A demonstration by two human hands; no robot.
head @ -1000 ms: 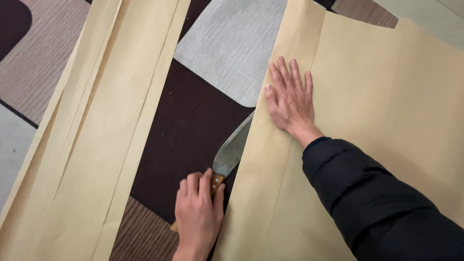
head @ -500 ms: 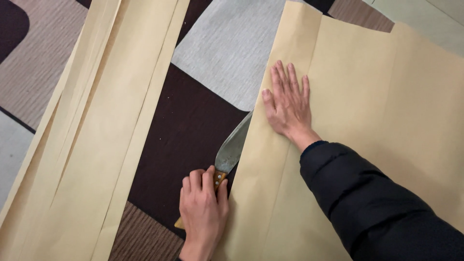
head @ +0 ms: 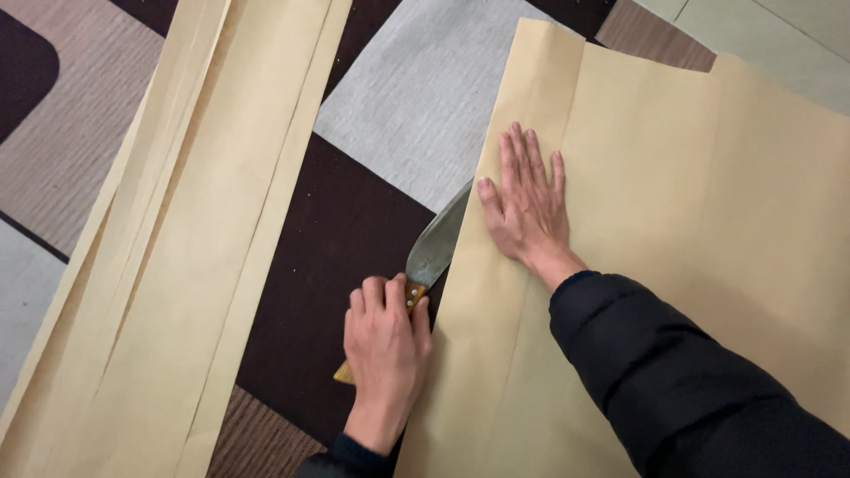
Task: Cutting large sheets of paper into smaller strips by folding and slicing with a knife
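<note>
My left hand grips the wooden handle of a broad-bladed knife. The blade points away from me and lies along the left folded edge of a large tan paper sheet, its tip tucked under that edge. My right hand lies flat with fingers spread on the sheet, just right of the blade tip, pressing the paper down. A black sleeve covers that arm.
Several long cut strips of the same tan paper lie stacked at the left. Everything rests on a patterned carpet with dark brown, grey and ribbed beige patches. Pale floor shows at the top right.
My left hand has pushed the knife a little farther away from me along the paper's edge, closer to my right hand. The right hand stays pressed flat on the sheet.
</note>
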